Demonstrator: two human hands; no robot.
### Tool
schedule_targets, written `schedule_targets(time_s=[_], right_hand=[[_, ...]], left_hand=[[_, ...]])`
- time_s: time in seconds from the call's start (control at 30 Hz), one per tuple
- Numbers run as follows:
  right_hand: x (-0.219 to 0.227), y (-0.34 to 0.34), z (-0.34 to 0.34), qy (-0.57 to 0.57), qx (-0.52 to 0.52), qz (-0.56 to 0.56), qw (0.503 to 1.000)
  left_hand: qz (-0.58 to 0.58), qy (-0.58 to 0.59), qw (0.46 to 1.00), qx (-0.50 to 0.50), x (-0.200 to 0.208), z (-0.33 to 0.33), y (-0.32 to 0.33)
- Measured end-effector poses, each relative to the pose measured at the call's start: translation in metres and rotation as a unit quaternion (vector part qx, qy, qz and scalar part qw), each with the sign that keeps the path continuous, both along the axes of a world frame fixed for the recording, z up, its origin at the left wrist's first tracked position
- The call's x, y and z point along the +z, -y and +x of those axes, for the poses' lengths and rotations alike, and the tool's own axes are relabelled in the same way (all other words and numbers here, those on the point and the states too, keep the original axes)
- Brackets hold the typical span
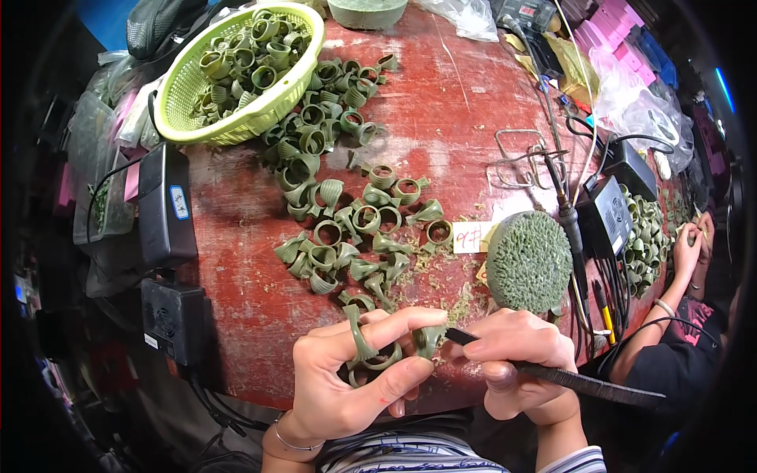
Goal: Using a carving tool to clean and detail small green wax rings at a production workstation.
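I see a red counter [430,118], finish worn pale approx. mid-top. Past its far-left corner, a blue surface [105,27], type unclear. Beyond its right side, a bluish-wht light strip [724,90]; left of it, v. dim.

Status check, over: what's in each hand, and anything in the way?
Left hand pinching a green piece. Right hand holding a dark file, tip right beside the piece. Loose green rings close beyond left hand; none blocking the file.
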State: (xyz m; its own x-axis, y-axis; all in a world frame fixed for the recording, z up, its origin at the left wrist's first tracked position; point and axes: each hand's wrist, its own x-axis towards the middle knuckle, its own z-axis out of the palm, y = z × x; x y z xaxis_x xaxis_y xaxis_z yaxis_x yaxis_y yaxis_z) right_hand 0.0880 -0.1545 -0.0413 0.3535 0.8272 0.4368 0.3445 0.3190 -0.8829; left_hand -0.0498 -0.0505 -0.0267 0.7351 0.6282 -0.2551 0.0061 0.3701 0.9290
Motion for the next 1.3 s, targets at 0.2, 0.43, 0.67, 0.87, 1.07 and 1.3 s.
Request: schedule_targets(time_s=[0.2,0.43,0.67,0.87,1.07,1.3], right_hand=[[0.003,-0.003,0.003,0.095,0.006,0.042,0.995],[0.002,-0.006,0.004,0.248,0.026,0.104,0.963],[0.009,-0.002,0.007,0.263,0.056,0.077,0.96],[0.007,0.004,0.007,0.089,-0.04,-0.001,0.995],[0.007,0.004,0.005,0.013,-0.043,0.009,0.999],[0.005,0.001,0.0,-0.002,0.019,-0.008,1.0]], left_hand=[[0.077,-0.014,0.997,-0.017,-0.004,0.002,-0.001],[-0.001,-0.031,0.998,-0.047,0.001,-0.001,-0.004],[0.07,-0.049,0.996,-0.039,0.0,0.0,-0.003],[0.144,-0.106,0.984,0.023,-0.002,-0.001,0.001],[0.202,-0.104,0.974,0.011,-0.001,0.001,0.0],[0.201,-0.075,0.976,0.038,-0.003,-0.002,0.002]])
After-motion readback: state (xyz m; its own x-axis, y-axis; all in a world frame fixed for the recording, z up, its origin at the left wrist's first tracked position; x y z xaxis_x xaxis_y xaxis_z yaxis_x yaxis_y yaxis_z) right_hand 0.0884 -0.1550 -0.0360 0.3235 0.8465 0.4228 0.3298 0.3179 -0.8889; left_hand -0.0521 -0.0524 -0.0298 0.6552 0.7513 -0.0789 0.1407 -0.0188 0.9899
